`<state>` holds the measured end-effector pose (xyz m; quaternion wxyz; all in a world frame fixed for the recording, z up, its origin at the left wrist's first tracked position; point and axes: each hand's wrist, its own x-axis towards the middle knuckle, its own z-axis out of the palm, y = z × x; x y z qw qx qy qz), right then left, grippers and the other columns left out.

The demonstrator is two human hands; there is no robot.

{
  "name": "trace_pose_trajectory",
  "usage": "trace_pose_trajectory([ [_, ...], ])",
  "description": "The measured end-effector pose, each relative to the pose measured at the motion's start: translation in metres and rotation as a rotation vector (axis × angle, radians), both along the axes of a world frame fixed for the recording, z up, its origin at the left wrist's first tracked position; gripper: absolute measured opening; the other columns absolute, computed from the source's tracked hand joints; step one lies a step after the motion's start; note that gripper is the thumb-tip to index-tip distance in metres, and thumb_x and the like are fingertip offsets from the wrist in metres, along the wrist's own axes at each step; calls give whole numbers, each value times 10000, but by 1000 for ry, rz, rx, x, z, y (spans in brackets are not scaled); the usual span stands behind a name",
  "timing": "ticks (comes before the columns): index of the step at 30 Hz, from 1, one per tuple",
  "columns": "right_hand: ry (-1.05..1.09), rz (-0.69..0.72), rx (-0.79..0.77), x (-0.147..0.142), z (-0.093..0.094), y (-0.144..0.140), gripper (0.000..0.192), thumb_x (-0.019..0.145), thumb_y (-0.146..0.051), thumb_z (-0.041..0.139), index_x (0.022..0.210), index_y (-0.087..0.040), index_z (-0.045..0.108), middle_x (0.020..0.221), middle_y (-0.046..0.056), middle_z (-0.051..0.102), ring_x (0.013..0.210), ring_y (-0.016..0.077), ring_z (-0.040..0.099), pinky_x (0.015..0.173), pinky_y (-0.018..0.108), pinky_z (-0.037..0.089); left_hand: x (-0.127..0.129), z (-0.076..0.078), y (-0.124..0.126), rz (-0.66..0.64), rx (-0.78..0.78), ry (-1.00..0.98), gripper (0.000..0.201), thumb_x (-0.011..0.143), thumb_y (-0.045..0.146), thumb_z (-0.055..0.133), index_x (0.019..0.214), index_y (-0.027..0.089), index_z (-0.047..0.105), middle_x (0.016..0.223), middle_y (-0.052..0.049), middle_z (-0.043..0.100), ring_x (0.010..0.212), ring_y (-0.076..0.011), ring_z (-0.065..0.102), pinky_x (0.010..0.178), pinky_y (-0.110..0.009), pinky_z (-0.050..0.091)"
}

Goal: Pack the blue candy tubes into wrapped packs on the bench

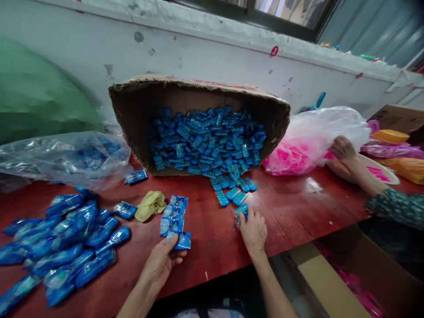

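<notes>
My left hand (168, 259) is closed on a small blue printed card (183, 241), pinched between thumb and fingers. Just beyond it, more blue cards (173, 214) lie in an overlapping row on the red table. My right hand (253, 230) is closed on a small blue-green studded piece (243, 212) at the table surface. Several like pieces (232, 191) spill from a tipped cardboard box (198, 84) full of them. A crumpled yellowish cloth (150, 206) sits left of the cards, beside a blue packet (125, 210).
Blue packets (66, 238) are heaped at the left, below a clear plastic bag (59, 154). On the right, a co-worker's hand (342, 148) is by a bag with pink contents (294, 152) and a pale basin (394, 176). The red table's (212, 265) front edge runs below my hands.
</notes>
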<state>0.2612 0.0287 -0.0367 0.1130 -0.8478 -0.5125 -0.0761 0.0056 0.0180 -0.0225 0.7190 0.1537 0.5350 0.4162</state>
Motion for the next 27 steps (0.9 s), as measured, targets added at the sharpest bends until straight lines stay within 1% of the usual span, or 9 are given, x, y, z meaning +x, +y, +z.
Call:
trace_pose_trajectory([
  [3, 32, 86, 36, -26, -4, 10, 417, 869, -410, 395, 1165, -137, 503, 926, 138, 574, 850, 262, 522, 645, 316, 371, 2, 5, -2, 11, -19, -17, 128, 696, 201, 646, 764, 141, 557, 615, -27, 670, 549, -157, 646, 440, -209, 498],
  [6, 129, 172, 20, -46, 0, 14, 404, 872, -403, 388, 1180, -168, 501, 949, 122, 582, 867, 252, 528, 655, 314, 378, -2, 8, -3, 35, -51, -24, 115, 727, 229, 616, 750, 132, 559, 598, -46, 668, 585, -179, 660, 460, -220, 508],
  [11, 301, 560, -35, -44, 4, -1, 307, 843, -320, 466, 1121, -223, 553, 969, 79, 598, 904, 234, 526, 753, 327, 395, -13, 9, -6, 68, -90, -16, 166, 724, 285, 619, 733, 134, 549, 528, -32, 636, 463, -136, 610, 392, -191, 457],
  [13, 392, 626, -35, -46, 4, -7, 286, 813, -291, 514, 1082, -215, 574, 942, 78, 594, 887, 230, 531, 765, 331, 402, -14, 8, -7, 87, -96, -12, 197, 720, 319, 621, 712, 143, 534, 488, -15, 610, 419, -116, 578, 368, -174, 426],
  [16, 617, 608, -6, -58, 9, -8, 195, 771, -288, 559, 942, -209, 609, 876, 53, 589, 835, 209, 542, 735, 312, 413, -12, 5, -7, 96, -93, -14, 242, 708, 365, 623, 681, 151, 515, 450, -3, 582, 400, -110, 556, 359, -170, 403],
  [18, 855, 568, -19, -69, 16, -7, 135, 758, -304, 557, 835, -201, 599, 750, 10, 573, 704, 170, 540, 631, 269, 417, -11, 3, -7, 102, -61, -6, 270, 686, 391, 637, 675, 152, 514, 433, 0, 573, 396, -113, 550, 352, -172, 390],
  [22, 1385, 476, -102, -89, 31, -10, 254, 778, -342, 502, 976, -187, 537, 503, -83, 403, 412, 84, 365, 402, 190, 303, -10, 1, -5, 124, 55, 39, 344, 635, 458, 656, 692, 141, 534, 430, -5, 581, 404, -115, 549, 356, -174, 389],
  [24, 1504, 473, -87, -97, 35, -15, 309, 785, -352, 492, 1047, -190, 515, 487, -94, 375, 388, 72, 320, 380, 180, 277, -10, 1, -4, 133, 79, 54, 374, 614, 482, 662, 698, 138, 542, 423, -1, 577, 401, -113, 543, 359, -177, 395],
  [27, 1496, 497, -20, -105, 36, -22, 302, 792, -336, 492, 1056, -195, 534, 520, -74, 422, 413, 78, 363, 402, 185, 324, -10, 2, -4, 137, 69, 59, 386, 597, 489, 671, 686, 136, 543, 406, 1, 567, 391, -114, 539, 352, -178, 396],
])
